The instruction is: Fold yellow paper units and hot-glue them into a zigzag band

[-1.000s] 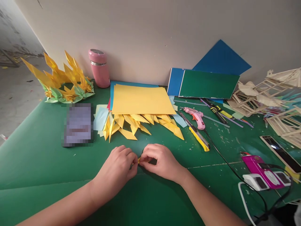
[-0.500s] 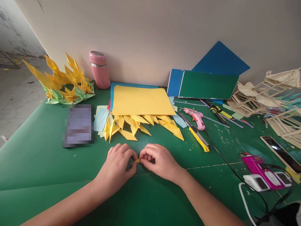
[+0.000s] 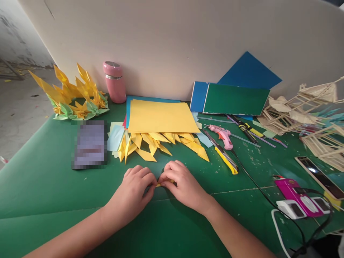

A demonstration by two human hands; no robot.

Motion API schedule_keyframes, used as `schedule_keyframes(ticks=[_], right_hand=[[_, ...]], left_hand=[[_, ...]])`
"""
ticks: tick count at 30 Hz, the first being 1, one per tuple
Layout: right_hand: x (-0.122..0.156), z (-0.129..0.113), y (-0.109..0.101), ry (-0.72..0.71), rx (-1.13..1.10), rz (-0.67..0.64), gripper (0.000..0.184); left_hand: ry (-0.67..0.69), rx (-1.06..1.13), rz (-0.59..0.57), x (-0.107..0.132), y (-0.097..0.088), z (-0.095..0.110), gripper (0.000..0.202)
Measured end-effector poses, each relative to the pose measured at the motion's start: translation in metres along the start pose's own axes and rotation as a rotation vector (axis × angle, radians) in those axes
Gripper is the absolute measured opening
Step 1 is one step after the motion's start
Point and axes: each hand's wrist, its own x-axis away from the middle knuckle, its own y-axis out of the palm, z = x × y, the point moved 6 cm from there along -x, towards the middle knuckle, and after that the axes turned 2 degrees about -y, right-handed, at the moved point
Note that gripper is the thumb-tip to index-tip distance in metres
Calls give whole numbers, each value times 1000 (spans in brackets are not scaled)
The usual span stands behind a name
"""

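Between my two hands is a small yellow folded paper piece [image 3: 159,185], mostly covered by the fingers. My left hand [image 3: 138,186] is closed in a pinch at its left end. My right hand [image 3: 180,181] grips the rest of it between thumb and fingers, and a bit of yellow shows under those fingers. Just beyond the hands lie several folded yellow paper pieces [image 3: 146,154], pointed in shape. They stick out from under a stack of yellow paper sheets [image 3: 163,116].
A yellow-and-green paper crown [image 3: 77,104] and a pink flask [image 3: 115,84] stand back left. To the right lie a pink glue gun [image 3: 224,138], a yellow utility knife [image 3: 227,161], a phone [image 3: 319,177] and a magenta power strip [image 3: 292,197] with cables. Wooden stick models [image 3: 290,111] sit far right.
My fingertips have come closer together around the yellow paper piece. It now shows more under my right hand and less by my left. The view has shifted slightly.
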Motion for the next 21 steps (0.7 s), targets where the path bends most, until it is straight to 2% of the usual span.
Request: schedule_keyframes(ticks=[5, 10, 14, 17, 21], right_hand=[[2, 5, -1, 48, -42, -30, 18], [4, 13, -3, 71, -171, -57, 27], [5, 19, -4, 115, -246, -98, 30], [6, 22, -5, 143, -285, -117, 37], [8, 24, -9, 145, -290, -125, 40]], left_hand=[[118, -116, -55, 1, 1, 7, 24], [160, -225, -88, 3, 4, 12, 27], [204, -392, -114, 9, 10, 16, 32], [242, -467, -96, 14, 13, 18, 32], [234, -387, -33, 10, 10, 15, 24]])
